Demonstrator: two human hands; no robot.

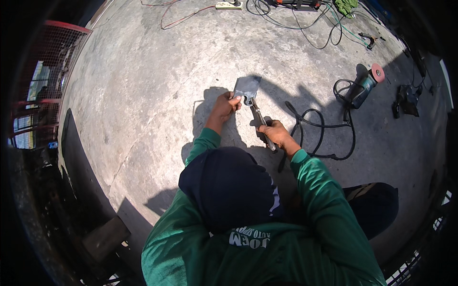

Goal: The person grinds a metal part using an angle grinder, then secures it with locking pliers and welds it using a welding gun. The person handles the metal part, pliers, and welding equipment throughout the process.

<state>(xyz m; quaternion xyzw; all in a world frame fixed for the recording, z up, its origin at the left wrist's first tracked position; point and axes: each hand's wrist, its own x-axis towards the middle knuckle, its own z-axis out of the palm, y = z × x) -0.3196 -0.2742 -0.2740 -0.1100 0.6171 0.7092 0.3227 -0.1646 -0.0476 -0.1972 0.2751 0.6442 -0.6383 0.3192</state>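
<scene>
My left hand [226, 106] is closed on the lower left corner of a flat grey metal plate [249, 85], held up over the concrete floor [133, 81]. A curved notch shows at the plate's lower edge, beside my thumb. My right hand [276, 133] grips a long metal plier-like tool [258, 114], its upper end at that notched edge; whether the jaws bite the plate is too small to tell. Green sleeves cover both forearms, and a dark cloth head covering [229, 186] fills the lower middle of the view.
An angle grinder [360, 89] with a pink disc and coiled black cord lies at right, near a dark crumpled item [408, 100]. Cables, a power strip [228, 5], a clamp [369, 40] and green cloth [344, 7] lie along the top. A red mesh frame [45, 66] stands at left.
</scene>
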